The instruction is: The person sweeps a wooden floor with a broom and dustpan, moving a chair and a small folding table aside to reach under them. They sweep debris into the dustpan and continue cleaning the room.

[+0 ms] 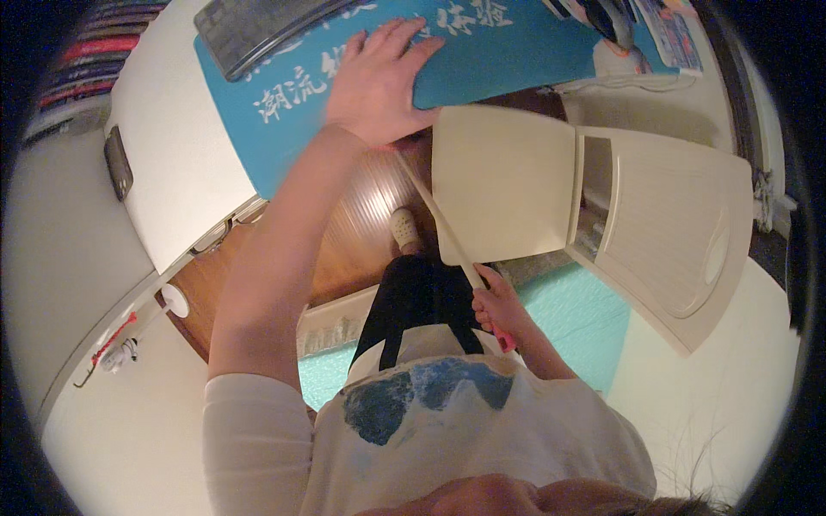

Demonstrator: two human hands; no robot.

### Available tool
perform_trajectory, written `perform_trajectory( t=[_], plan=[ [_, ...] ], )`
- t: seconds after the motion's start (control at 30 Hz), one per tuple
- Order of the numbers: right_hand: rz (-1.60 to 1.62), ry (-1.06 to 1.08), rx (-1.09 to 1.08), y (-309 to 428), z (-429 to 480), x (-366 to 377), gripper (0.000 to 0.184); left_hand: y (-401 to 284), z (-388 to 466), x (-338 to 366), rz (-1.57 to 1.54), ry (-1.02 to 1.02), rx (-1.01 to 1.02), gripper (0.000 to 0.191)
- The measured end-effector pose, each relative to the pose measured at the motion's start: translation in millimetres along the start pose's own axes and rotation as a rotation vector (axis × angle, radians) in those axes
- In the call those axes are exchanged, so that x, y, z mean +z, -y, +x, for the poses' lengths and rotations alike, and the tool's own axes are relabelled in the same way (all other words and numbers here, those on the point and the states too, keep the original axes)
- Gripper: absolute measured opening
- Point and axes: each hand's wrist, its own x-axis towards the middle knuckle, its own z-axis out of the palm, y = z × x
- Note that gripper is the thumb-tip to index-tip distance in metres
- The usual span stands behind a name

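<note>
My left hand (381, 84) rests with its fingers apart on a blue desk mat (284, 148) that bears large white characters. Low by my right hip, my right hand (493, 300) grips a long, pale stick-like handle (445, 226) with a pink end (504, 338). The tool slants away from me, between the desk and a cream plastic chair. Its far end lies beneath the desk edge near my left wrist, where something pink shows; its shape is too hidden to tell. A dark keyboard (258, 32) lies on the mat left of my left hand.
The cream plastic chair (510, 187) stands close on the right, its back farther right. A dark phone (119, 164) lies at the white desk's left edge. Below are a wooden floor (348, 238) and my foot in a light clog (404, 229). A penguin figure stands at the upper right.
</note>
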Motion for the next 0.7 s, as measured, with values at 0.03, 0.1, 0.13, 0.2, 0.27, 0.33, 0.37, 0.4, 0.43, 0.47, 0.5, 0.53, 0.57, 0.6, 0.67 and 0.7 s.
perform_trajectory(
  t=[0.03, 0.1, 0.13, 0.2, 0.27, 0.33, 0.37, 0.4, 0.43, 0.47, 0.5, 0.53, 0.57, 0.6, 0.67, 0.7],
  plan=[
    [0.014, -0.001, -0.02, 6, -1, 3, 0.05, 2, 0, 1, 0.036, -0.004, 0.005, 0.067],
    [0.077, -0.027, -0.181, 19, 14, 9, 0.051, 4, -3, 3, 0.007, -0.008, -0.009, 0.068],
    [0.116, -0.051, -0.242, 29, 28, 11, 0.05, 4, -3, 4, 0.016, -0.005, -0.015, 0.068],
    [0.221, -0.125, -0.327, 54, 62, 10, 0.048, 5, -5, 4, 0.036, 0.0, -0.031, 0.069],
    [0.36, -0.147, -0.394, 84, 99, 4, 0.038, 5, -6, 4, 0.051, 0.004, -0.036, 0.07],
    [0.516, -0.02, -0.425, 120, 129, -13, 0.019, 5, -6, 5, 0.066, 0.024, -0.045, 0.071],
    [0.584, -0.004, -0.394, 140, 145, -23, 0.009, 5, -6, 4, 0.084, 0.041, -0.051, 0.071],
    [0.659, 0.052, -0.428, 158, 159, -32, 0.008, 5, -7, 3, 0.077, 0.033, -0.056, 0.07],
    [0.714, 0.069, -0.454, 174, 171, -43, 0.014, 5, -8, 2, 0.075, 0.037, -0.056, 0.07],
    [0.736, 0.11, -0.489, 187, 180, -55, 0.012, 4, -8, 1, 0.067, 0.065, -0.058, 0.069],
    [0.745, 0.194, -0.533, 196, 185, -68, 0.011, 4, -9, 0, 0.07, 0.047, -0.061, 0.069],
    [0.837, 0.16, -0.511, 202, 189, -82, 0.01, 4, -11, -2, 0.068, 0.054, -0.07, 0.069],
    [0.919, 0.125, -0.489, 206, 192, -94, 0.008, 3, -12, -4, 0.067, 0.059, -0.08, 0.069],
    [1.02, 0.085, -0.466, 209, 195, -104, 0.007, 2, -12, -5, 0.081, 0.06, -0.084, 0.069],
    [1.033, 0.168, -0.335, 202, 198, -117, 0.006, 1, -11, -6, 0.113, 0.061, -0.087, 0.069],
    [1.073, 0.148, -0.272, 198, 198, -121, 0.006, 1, -10, -6, 0.113, 0.064, -0.089, 0.069]
  ],
)
